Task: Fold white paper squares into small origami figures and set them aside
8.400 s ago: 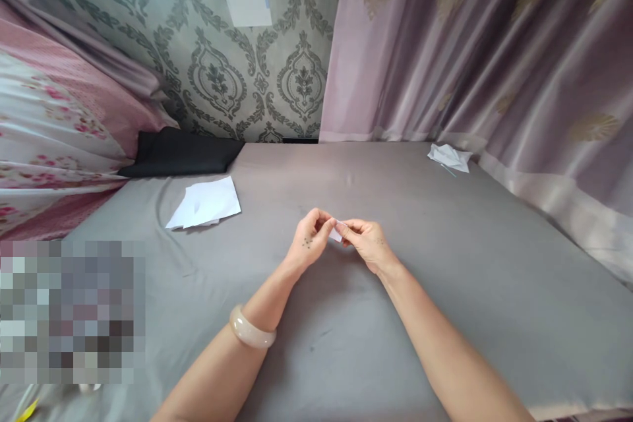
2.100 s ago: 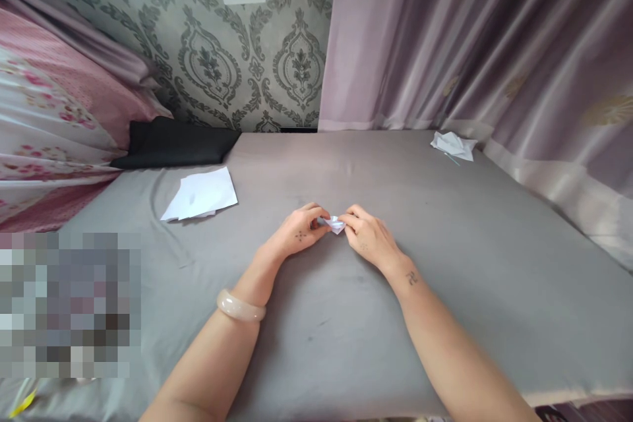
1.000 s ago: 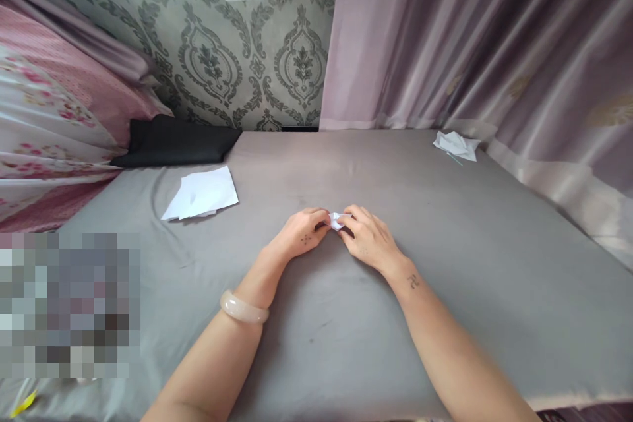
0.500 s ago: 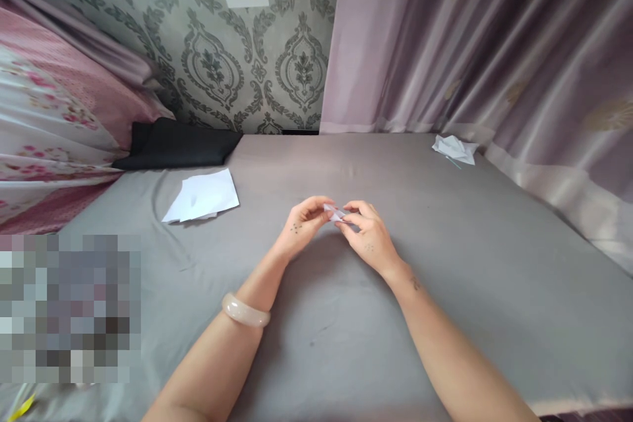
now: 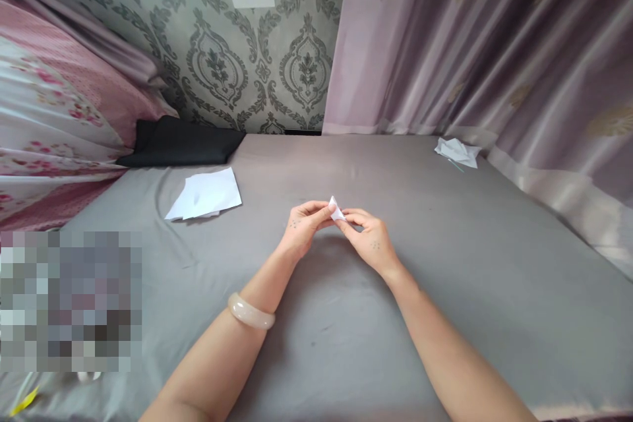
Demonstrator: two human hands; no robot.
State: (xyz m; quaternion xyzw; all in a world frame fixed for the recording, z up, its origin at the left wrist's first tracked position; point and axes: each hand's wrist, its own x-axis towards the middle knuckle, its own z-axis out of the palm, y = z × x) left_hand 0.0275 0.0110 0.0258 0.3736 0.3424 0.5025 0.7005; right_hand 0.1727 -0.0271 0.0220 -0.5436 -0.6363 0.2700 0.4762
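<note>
A small piece of folded white paper is held between my two hands above the grey cloth. My left hand pinches its left side, the thumb lying on top. From the right, my right hand grips the lower right corner between thumb and fingers. One pointed tip of the paper sticks up past the left thumb. The fingertips underneath are partly hidden.
Several white paper sheets lie to the left, near a folded black cloth. At the far right is a pile of white papers by the curtain. A yellow object sits at the lower left, below a blurred patch.
The paper has turned, so its point now stands up. My left thumb has come over its front, and my right fingers have drawn closer together on its corner. The view has shifted slightly.
</note>
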